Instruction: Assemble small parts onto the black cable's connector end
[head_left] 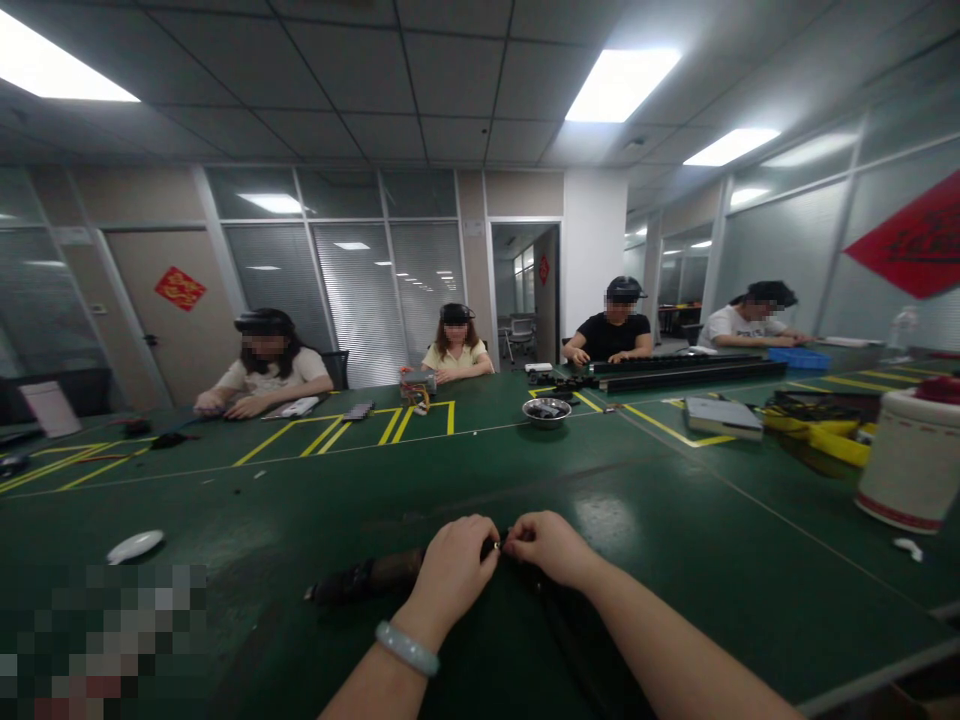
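Observation:
A dark, long, cylindrical power tool point(367, 578), like a powered screwdriver, lies at a slant on the green table with its narrow tip to the left. My left hand point(454, 565), with a pale bangle at its wrist, is closed round the tool's rear end. Facing it, my right hand point(551, 548) pinches at the same spot, where a black cable point(559, 625) leads off toward me. A tiny shiny metal part point(497, 546) shows between the fingertips of both hands. The fingers hide most of this joint.
Beyond my hands stands a metal bowl point(547, 412) of dark parts. A white dish point(135, 547) lies at left. On the right are a boxy grey-white case point(722, 418), yellow-and-black items point(832, 430) and a large white container point(911, 460). Several people sit across the table point(315, 500).

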